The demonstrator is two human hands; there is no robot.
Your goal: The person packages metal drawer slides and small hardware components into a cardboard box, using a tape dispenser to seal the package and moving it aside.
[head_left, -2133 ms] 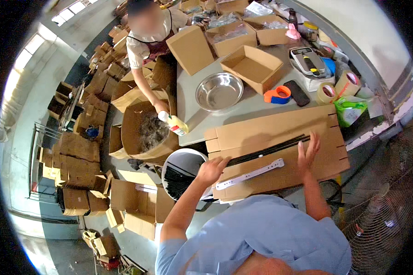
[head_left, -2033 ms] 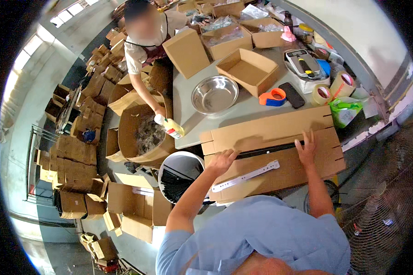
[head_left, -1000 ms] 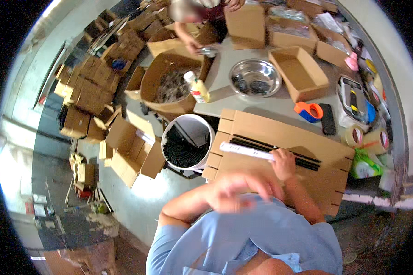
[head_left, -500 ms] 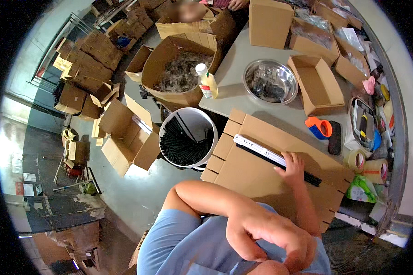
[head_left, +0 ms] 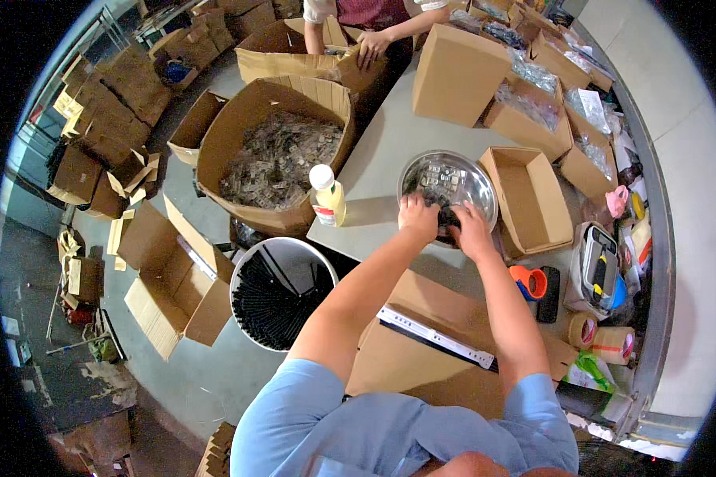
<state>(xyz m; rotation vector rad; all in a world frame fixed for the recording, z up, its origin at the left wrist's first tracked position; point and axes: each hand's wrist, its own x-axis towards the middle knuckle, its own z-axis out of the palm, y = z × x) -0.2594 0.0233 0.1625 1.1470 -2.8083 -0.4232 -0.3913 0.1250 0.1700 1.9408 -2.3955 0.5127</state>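
Steel bowl (head_left: 447,184) sits mid-table (head_left: 382,159), open box (head_left: 529,199) right beside it. Both hands, left (head_left: 418,216) and right (head_left: 469,229), side by side on its near rim; grip unclear.

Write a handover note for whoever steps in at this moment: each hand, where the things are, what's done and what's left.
Left hand: in the metal bowl, at its near rim, on the small parts inside; grip cannot be told.
Right hand: beside it at the near rim, on the dark parts there; grip likewise unclear.
Things: the bowl sits on the grey table, an open empty box at its right. Nearer the body, a white rail lies on flat cardboard.
Done: rail laid out on the cardboard.
Left: both hands are at the bowl; nothing lifted out yet that can be seen.
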